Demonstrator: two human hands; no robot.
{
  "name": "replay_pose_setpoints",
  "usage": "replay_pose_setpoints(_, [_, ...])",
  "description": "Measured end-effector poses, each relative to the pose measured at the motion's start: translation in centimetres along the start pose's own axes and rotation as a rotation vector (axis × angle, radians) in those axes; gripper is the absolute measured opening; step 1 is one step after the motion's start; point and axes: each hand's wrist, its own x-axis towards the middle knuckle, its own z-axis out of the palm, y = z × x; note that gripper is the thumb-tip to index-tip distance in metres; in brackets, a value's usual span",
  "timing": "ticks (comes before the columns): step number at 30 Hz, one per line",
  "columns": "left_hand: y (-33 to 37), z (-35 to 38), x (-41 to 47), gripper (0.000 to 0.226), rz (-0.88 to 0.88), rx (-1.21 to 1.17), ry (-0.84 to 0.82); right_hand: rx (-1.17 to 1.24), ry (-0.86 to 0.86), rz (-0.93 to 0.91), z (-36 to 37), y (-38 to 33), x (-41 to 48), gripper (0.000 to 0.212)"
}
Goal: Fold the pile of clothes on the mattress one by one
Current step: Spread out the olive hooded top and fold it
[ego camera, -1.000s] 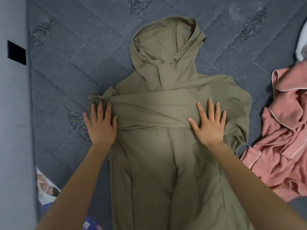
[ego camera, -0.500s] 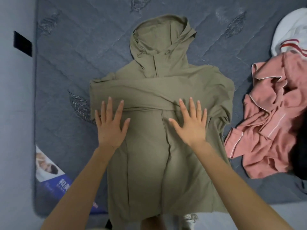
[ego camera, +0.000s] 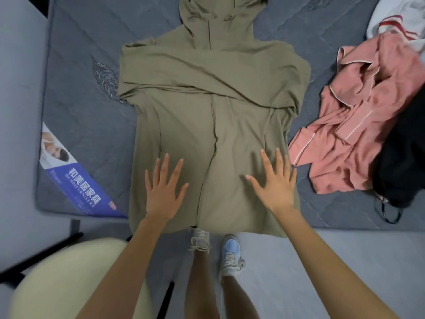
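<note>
An olive-green hooded jacket (ego camera: 213, 93) lies flat on the grey quilted mattress (ego camera: 76, 72), hood pointing away, both sleeves folded across its chest. Its hem hangs slightly over the mattress's near edge. My left hand (ego camera: 163, 192) lies flat with spread fingers on the lower left of the jacket. My right hand (ego camera: 274, 183) lies flat with spread fingers on the lower right. To the right sits the pile: a crumpled pink garment (ego camera: 358, 125), a white one with red stripes (ego camera: 400, 17) behind it, and a black one (ego camera: 404, 157) at the edge.
A blue printed label (ego camera: 76, 178) marks the mattress's near left corner. A cream round seat (ego camera: 69, 279) on black legs stands on the floor at lower left. My two feet in sneakers (ego camera: 216, 247) stand at the mattress edge. Pale wall runs along the left.
Both hands have slid down the jacket from the folded sleeves to near the hem. The view has tilted down, showing the floor, feet and seat.
</note>
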Motion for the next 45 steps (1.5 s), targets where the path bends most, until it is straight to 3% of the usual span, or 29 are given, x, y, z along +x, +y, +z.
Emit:
replay_pose_setpoints(5, [-3.0, 1.8, -4.7, 0.069, -0.166, -0.045, -0.062, -0.003, -0.116, 0.112, 1.8, 4.2, -3.1, 0.069])
replay_pose_setpoints(9, [-5.2, 2.9, -6.7, 0.070, -0.306, -0.157, -0.147, 0.093, -0.129, 0.211, 2.3, 6.2, -4.5, 0.081])
replay_pose_setpoints(15, [-4.9, 4.2, -8.2, 0.061, -0.460, -0.226, -0.028, 0.271, -0.087, 0.263, 3.1, 7.3, -6.2, 0.099])
replay_pose_setpoints(22, [-3.0, 4.6, -8.0, 0.071, -0.752, -0.482, 0.185, 0.595, 0.076, 0.430, 4.5, 7.1, -6.6, 0.071])
replay_pose_setpoints(25, [-3.4, 4.7, -8.1, 0.048, -0.897, -0.546, 0.179, 0.548, -0.018, 0.561, 5.1, 7.2, -7.0, 0.049])
replay_pose_setpoints(28, [-3.4, 4.9, -8.8, 0.031, -0.907, -0.543, 0.135, 0.483, -0.136, 0.588, 5.4, 7.2, -7.4, 0.030])
replay_pose_setpoints(32, [-2.7, 4.9, -10.2, 0.024, -0.954, -0.634, 0.078, 0.359, -0.222, 0.575, 5.3, 6.5, -7.6, 0.034])
replay_pose_setpoints(35, [-1.9, 4.3, -11.2, 0.006, -0.966, -0.821, 0.158, 0.230, -0.216, 0.537, 5.2, 5.9, -7.8, 0.034])
replay_pose_setpoints(40, [-1.0, 2.5, -11.4, 0.004, -0.878, -1.037, 0.362, 0.357, -0.203, 0.494, 4.4, 5.6, -8.5, 0.024])
replay_pose_setpoints(45, [0.8, -0.1, -8.7, 0.005, -0.734, -1.231, 0.436, 0.589, -0.210, 0.428, 2.1, 3.4, -7.0, 0.026])
